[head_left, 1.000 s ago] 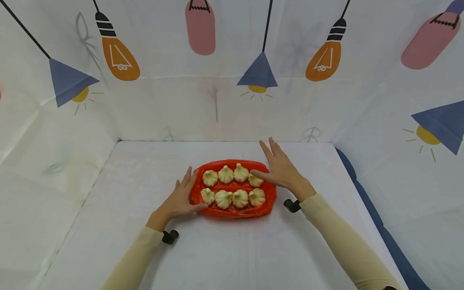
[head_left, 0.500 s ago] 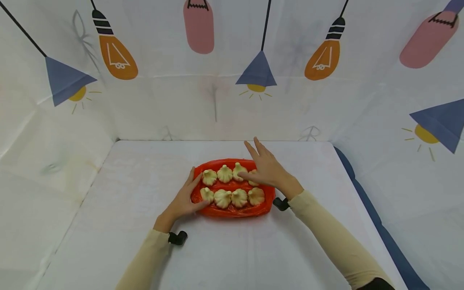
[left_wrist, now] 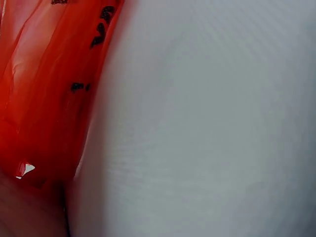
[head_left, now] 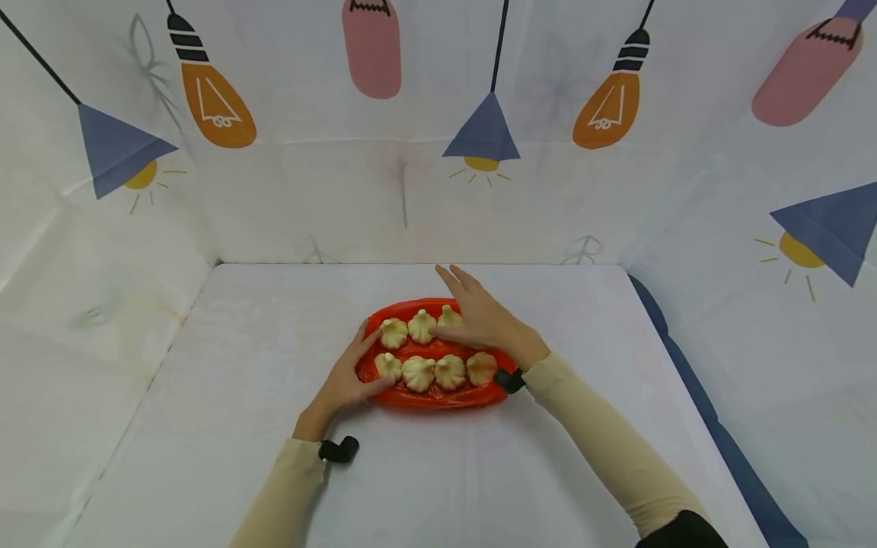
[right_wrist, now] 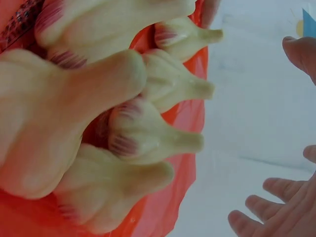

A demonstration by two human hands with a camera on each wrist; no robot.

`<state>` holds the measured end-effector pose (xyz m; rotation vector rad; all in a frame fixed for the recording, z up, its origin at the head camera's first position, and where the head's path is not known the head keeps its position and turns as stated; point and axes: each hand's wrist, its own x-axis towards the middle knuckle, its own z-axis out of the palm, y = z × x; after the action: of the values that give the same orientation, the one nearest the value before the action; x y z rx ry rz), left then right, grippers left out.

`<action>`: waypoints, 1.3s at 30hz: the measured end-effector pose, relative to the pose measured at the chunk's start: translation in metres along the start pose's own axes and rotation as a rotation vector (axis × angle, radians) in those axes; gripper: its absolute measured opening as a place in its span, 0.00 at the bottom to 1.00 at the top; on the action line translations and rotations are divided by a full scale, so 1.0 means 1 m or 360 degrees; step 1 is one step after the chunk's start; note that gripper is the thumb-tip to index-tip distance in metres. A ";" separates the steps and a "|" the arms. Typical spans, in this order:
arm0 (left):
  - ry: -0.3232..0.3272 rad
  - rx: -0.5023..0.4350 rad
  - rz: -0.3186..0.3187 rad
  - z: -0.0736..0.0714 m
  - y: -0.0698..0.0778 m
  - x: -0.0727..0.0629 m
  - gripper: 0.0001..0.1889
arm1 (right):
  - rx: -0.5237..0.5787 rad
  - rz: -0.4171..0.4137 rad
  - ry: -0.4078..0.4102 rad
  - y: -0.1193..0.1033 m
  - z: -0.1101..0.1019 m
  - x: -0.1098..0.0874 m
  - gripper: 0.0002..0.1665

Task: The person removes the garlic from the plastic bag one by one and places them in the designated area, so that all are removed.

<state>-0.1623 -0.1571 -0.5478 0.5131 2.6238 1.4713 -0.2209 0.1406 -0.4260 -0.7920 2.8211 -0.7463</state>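
Note:
Pale garlic bulbs with upright stems lie in two rows on a long tray wrapped in red plastic in the head view. Along the tray's left end rests my left hand, thumb at the front edge and fingers stretched at the side. My right hand is over the tray's back right, fingers extended, hiding part of the back row. Purple streaks mark the bulbs in the right wrist view, with spread right-hand fingers apart from them. The left wrist view shows the red plastic with black print.
A white tabletop extends around the tray. White cloth printed with lamps and bulbs hangs behind and at the sides. A dark blue edge runs along the table's right. Small black cameras sit on both wrists.
The right hand has moved left across the back of the tray and now covers more of the back row. My left hand stays at the left end, with only a slight shift.

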 end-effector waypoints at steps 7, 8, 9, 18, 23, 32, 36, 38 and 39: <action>0.0014 -0.0105 -0.0020 -0.001 -0.002 -0.001 0.47 | 0.0117 -0.0024 -0.0084 -0.011 0.008 0.009 0.65; 0.0013 -0.0105 -0.0020 -0.001 -0.002 -0.001 0.47 | 0.0132 -0.0025 -0.0095 -0.013 0.009 0.010 0.65; 0.0013 -0.0103 -0.0019 0.000 -0.002 -0.001 0.47 | 0.0144 -0.0026 -0.0107 -0.014 0.010 0.012 0.65; 0.0016 -0.0093 -0.0036 -0.001 -0.001 0.002 0.47 | 0.0335 -0.0034 -0.0136 -0.019 0.020 0.025 0.61; -0.0012 -0.0093 -0.0058 -0.002 0.000 0.003 0.48 | 0.0379 -0.0050 -0.0117 -0.022 0.027 0.034 0.59; -0.0032 -0.0085 -0.0058 -0.001 -0.001 0.003 0.48 | 0.0371 0.0004 -0.0186 -0.030 0.040 0.042 0.56; -0.0032 -0.0079 -0.0066 -0.001 -0.002 0.002 0.48 | 0.0361 -0.0025 -0.0201 -0.033 0.045 0.043 0.55; -0.0036 -0.0075 -0.0069 -0.002 -0.002 0.001 0.49 | 0.0340 -0.0055 -0.0216 -0.034 0.048 0.044 0.54; -0.0038 -0.0075 -0.0074 -0.002 -0.003 0.000 0.49 | 0.0339 -0.0073 -0.0225 -0.034 0.050 0.044 0.54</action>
<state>-0.1638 -0.1598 -0.5490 0.4587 2.5582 1.4997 -0.2313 0.0713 -0.4522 -0.8401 2.5541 -0.9389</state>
